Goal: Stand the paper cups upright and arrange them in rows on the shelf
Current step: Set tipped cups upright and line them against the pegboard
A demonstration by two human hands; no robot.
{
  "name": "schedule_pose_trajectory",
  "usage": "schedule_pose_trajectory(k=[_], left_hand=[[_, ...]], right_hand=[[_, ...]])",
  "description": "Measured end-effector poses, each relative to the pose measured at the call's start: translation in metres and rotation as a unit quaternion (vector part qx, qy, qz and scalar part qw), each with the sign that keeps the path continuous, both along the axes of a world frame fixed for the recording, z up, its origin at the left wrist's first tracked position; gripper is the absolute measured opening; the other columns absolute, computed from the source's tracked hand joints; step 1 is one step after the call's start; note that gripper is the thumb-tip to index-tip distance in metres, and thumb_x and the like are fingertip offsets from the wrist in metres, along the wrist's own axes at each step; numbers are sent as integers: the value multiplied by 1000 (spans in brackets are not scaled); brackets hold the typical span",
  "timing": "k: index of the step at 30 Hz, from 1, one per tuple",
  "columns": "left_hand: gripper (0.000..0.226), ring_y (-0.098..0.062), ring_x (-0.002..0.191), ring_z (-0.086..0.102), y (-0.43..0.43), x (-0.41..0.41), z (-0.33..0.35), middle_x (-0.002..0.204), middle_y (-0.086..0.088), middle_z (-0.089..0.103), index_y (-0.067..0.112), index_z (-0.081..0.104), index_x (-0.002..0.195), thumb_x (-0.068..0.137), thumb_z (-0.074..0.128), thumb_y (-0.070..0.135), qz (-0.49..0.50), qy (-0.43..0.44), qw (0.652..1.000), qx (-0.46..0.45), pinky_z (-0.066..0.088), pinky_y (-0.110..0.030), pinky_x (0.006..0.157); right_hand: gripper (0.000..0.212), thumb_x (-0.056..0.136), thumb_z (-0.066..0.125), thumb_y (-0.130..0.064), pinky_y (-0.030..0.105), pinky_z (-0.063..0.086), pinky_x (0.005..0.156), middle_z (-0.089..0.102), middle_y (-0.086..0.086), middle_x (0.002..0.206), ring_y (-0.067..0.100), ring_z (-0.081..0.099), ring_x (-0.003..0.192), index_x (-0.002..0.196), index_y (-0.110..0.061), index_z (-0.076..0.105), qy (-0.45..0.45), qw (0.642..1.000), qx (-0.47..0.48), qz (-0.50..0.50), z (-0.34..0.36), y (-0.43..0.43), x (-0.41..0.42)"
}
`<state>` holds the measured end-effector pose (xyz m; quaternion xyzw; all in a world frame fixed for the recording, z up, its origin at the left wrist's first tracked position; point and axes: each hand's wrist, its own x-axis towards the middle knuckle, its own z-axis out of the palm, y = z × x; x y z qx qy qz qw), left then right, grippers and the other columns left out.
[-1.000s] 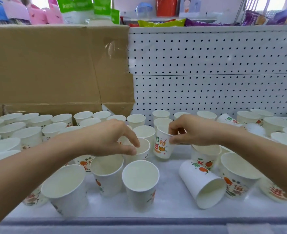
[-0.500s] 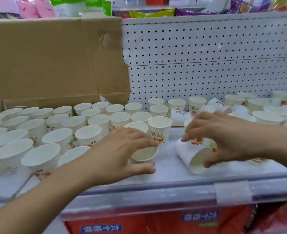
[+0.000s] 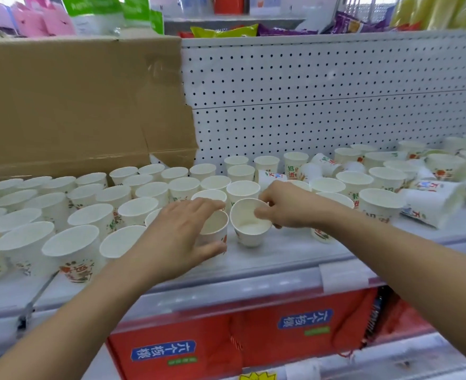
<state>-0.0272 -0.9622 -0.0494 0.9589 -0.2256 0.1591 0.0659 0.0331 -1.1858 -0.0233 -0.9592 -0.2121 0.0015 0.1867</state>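
Head view. A white shop shelf (image 3: pixel 281 252) is seen against a perforated white back panel (image 3: pixel 322 111). A sheet of brown cardboard (image 3: pixel 75 105) stands against the left part of that panel. Packets of goods (image 3: pixel 226 31) lie on the level above, and red cartons with blue labels (image 3: pixel 212 346) are stored on the level below.

The left and middle of the shelf are occupied by rows of upright paper cups (image 3: pixel 100 215), white with a fruit print, set close together with openings up. At the right end more cups stand loosely, and tipped paper cups (image 3: pixel 429 207) lie on their sides among them.

At the near middle of the shelf, just right of the rows, two cups stand side by side with openings up. The right-hand paper cup (image 3: pixel 249 223) is held by the right hand (image 3: pixel 290 208): its far right rim is pinched between thumb and fingertips, the other fingers being curled. The neighbouring cup (image 3: pixel 215 227) is partly covered by the left hand (image 3: pixel 182 237), whose fingers are spread and nearly straight over the rim, with the thumb extended along the near side of the cup's wall. Firm contact there cannot be confirmed.
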Motion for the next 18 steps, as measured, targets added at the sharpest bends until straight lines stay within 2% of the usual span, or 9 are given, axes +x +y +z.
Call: schedule_pose_trajectory(k=[2, 4, 8, 10, 12, 15, 18], left_hand=[[70, -12, 128, 43, -5, -4, 0, 140, 16, 45, 37, 34, 139, 77, 39, 70, -11, -14, 1000, -4, 31, -32, 106], [73, -10, 131, 38, -10, -8, 2, 144, 17, 41, 38, 33, 141, 77, 36, 73, -21, -22, 1000, -2, 28, -30, 107], [71, -6, 130, 38, -31, -7, 18, 142, 20, 42, 37, 39, 139, 78, 32, 74, -37, -26, 999, -20, 28, -27, 107], [65, -6, 127, 41, -51, -2, 27, 139, 19, 46, 36, 42, 137, 83, 34, 70, -55, -30, 997, -37, 33, -30, 106], [52, -6, 127, 40, -78, 8, 33, 140, 18, 46, 35, 43, 137, 91, 41, 59, -67, -22, 997, -39, 34, -30, 105], [43, -10, 128, 41, -119, 36, 39, 139, 13, 48, 32, 43, 138, 97, 46, 43, -62, -18, 998, -1, 35, -34, 105], [43, -16, 124, 47, -140, 76, 42, 135, 9, 54, 32, 47, 137, 95, 52, 41, -12, 14, 996, 84, 38, -39, 103]], right_hand=[[25, 90, 55, -41, 34, 49, 68, 59, -9, 61, 12, 55, 62, 83, -20, 68, -18, 1000, 17, -15, 3, -6, -4], [23, 90, 54, -49, 33, 49, 70, 55, -15, 66, 9, 56, 68, 95, -31, 67, -62, 997, 37, -32, 12, -21, -5], [17, 92, 56, -40, 34, 52, 73, 64, -11, 80, 10, 62, 77, 100, -30, 68, -94, 988, 105, -69, 35, -72, 0], [17, 93, 57, -31, 31, 51, 69, 67, -6, 81, 12, 63, 78, 104, -24, 69, -95, 985, 122, -78, 42, -100, 8], [18, 93, 58, -25, 33, 51, 72, 69, -5, 80, 15, 64, 77, 107, -22, 69, -94, 986, 113, -76, 46, -121, 17], [18, 93, 58, -23, 25, 47, 69, 68, -10, 84, 10, 62, 78, 108, -26, 68, -79, 992, 81, -52, 48, -140, 35], [18, 93, 59, -26, 16, 38, 63, 67, -12, 92, -1, 57, 83, 109, -28, 67, -75, 997, 26, -4, 52, -152, 58]])
